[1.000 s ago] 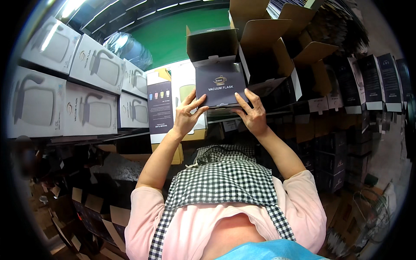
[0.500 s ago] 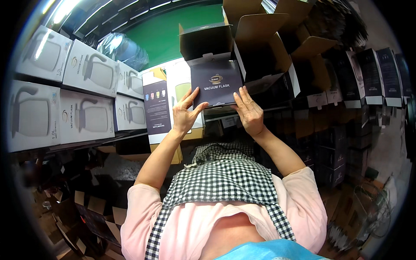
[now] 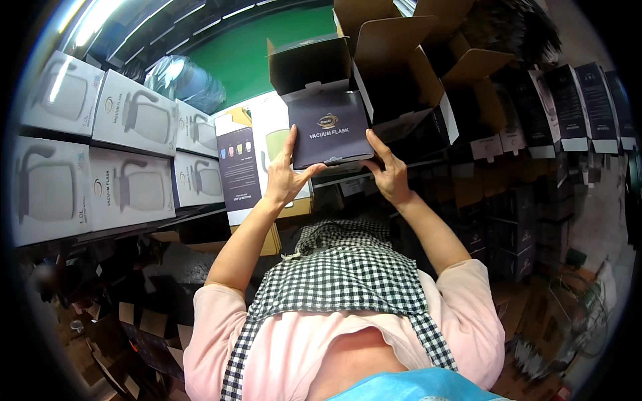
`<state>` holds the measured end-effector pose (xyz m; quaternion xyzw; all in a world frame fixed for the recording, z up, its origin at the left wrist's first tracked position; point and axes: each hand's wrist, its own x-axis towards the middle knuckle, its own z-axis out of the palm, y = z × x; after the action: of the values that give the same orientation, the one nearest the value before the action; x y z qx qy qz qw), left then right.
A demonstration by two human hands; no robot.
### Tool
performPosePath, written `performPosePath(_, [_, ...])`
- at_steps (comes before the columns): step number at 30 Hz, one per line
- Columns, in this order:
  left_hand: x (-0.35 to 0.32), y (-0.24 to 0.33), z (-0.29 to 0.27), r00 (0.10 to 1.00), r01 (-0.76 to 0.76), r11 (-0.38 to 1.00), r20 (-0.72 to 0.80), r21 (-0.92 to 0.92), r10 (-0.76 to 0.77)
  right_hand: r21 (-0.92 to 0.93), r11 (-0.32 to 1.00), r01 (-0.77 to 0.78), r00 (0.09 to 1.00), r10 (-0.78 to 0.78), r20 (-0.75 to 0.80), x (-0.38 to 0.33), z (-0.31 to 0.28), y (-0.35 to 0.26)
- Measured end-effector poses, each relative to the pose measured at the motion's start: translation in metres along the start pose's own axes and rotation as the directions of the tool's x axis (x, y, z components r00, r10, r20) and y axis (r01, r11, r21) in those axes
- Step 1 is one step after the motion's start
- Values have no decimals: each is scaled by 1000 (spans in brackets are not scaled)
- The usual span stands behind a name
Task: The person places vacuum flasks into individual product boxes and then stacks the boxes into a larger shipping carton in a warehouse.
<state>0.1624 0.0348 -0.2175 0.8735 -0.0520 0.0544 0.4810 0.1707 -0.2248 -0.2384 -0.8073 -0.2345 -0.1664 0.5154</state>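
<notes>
Both arms raised: the left hand (image 3: pixel 286 175) and right hand (image 3: pixel 388 175) press spread fingers against opposite sides of a dark open-topped carton (image 3: pixel 326 113), held up before stacked white boxes (image 3: pixel 130 157) and open brown cartons (image 3: pixel 408 73).

Shelving (image 3: pixel 134 226) at left: pale grey kettle-picture cartons (image 3: pixel 130 123) in two stacked rows. Next along, a tall dark-and-white carton (image 3: pixel 244 167) standing upright. Floor (image 3: pixel 93 321) below, dim, probably scattered flat cardboard pieces (image 3: pixel 144 324).
</notes>
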Motion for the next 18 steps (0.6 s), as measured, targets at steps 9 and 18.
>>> performPosePath(9, [0,-18,-3,967,-254,903,97,348,235,-261,943,207,978,-198,61,9,-2,-9])
performPosePath(18, [-2,0,0,967,-255,936,87,245,241,-447,863,235,972,-209,108,12,-10,-12])
